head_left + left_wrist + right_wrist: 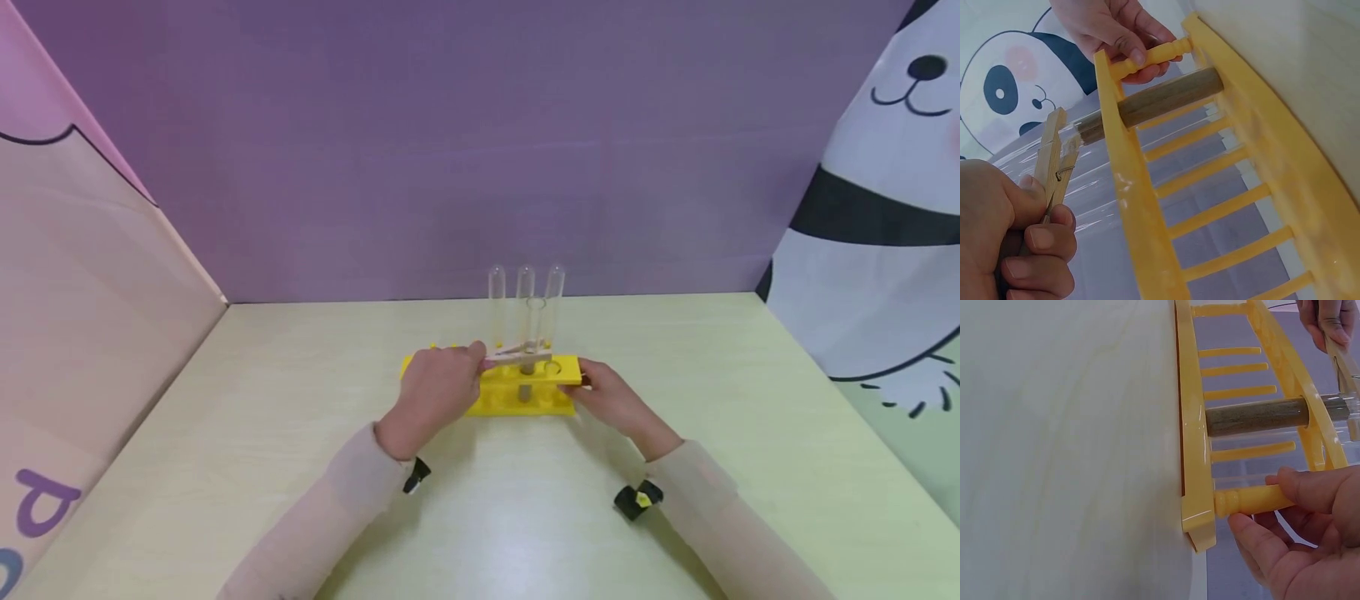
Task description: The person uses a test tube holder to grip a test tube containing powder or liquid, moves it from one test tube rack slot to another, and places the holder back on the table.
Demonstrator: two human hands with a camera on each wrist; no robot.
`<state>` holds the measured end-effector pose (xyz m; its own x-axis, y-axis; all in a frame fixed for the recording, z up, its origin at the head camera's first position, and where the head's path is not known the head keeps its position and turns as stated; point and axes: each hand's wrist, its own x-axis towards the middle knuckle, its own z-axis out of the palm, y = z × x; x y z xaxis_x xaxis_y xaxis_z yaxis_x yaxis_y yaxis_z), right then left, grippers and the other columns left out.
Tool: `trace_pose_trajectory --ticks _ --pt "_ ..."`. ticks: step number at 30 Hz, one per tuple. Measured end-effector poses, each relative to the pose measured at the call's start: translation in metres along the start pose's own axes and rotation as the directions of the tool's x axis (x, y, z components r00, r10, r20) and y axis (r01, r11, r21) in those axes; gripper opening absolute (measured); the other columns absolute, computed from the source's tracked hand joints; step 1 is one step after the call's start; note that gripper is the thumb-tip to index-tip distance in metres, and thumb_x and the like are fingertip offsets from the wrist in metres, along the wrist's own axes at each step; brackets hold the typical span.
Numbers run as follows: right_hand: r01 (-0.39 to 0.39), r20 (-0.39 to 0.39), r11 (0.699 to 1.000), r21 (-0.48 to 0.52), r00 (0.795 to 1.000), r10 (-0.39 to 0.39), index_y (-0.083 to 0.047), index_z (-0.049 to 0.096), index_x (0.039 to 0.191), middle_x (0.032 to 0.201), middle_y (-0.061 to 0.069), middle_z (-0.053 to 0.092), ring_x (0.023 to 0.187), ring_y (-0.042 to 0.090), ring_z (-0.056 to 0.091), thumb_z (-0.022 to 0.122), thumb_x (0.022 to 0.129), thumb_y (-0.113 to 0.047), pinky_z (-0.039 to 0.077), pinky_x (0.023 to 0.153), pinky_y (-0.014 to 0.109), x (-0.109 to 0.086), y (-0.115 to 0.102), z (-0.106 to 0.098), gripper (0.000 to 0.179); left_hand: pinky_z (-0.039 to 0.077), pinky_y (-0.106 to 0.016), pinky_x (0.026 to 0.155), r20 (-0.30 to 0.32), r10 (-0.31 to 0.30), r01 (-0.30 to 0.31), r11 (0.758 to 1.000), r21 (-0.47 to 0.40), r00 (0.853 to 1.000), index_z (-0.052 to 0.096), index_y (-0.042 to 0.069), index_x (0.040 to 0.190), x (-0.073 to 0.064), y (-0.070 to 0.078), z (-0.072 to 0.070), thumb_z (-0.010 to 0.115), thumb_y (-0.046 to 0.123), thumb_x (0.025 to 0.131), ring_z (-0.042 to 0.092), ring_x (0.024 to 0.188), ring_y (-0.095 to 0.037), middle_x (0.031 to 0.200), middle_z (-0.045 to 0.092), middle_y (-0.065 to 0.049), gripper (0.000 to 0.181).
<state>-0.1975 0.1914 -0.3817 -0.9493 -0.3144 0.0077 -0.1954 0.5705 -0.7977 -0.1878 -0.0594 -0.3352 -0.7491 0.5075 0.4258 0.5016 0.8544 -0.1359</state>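
Note:
A yellow test tube rack (491, 408) stands on the table, with a test tube of grey-brown material (1172, 97) upright in one of its holes. My left hand (442, 379) holds a wooden test tube clamp (1054, 156) by its handle end, fingers curled round it. The clamp's jaws are at the upper part of the filled tube, above the rack's top plate; I cannot tell whether they grip the glass. At the rack's right end, my right hand (1310, 531) grips the yellow end post (1254, 499) between thumb and fingers.
Three empty test tubes (497, 300) sit upside down on the rack's rear pegs. The pale wooden table (300, 375) runs back to a purple backdrop (487, 150). Printed cloth panels stand at the left and right sides.

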Motion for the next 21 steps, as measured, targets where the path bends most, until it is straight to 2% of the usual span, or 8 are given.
trace_pose_trajectory --ticks 8,21 --pt "-0.025 -0.005 1.000 -0.013 1.000 0.025 0.005 0.050 0.127 0.124 0.021 0.055 0.112 0.034 0.052 0.051 0.094 -0.004 0.045 0.093 0.046 0.001 -0.001 0.001 0.034 0.022 -0.023 0.038 0.024 -0.010 0.010 1.000 -0.007 1.000 0.052 0.011 0.075 0.005 -0.001 -0.013 0.052 0.031 0.097 0.022 0.042 -0.010 0.051 0.025 0.005 0.029" --pt "-0.010 -0.006 1.000 -0.024 1.000 0.009 0.005 0.051 0.126 0.123 0.022 0.055 0.113 0.036 0.052 0.051 0.095 -0.005 0.045 0.093 0.047 0.000 -0.001 0.000 0.033 0.019 -0.022 0.038 0.029 -0.003 0.003 1.000 -0.005 1.000 0.051 0.012 0.074 0.010 -0.004 -0.030 0.051 0.032 0.097 0.019 0.042 -0.010 0.050 0.023 0.005 0.030"
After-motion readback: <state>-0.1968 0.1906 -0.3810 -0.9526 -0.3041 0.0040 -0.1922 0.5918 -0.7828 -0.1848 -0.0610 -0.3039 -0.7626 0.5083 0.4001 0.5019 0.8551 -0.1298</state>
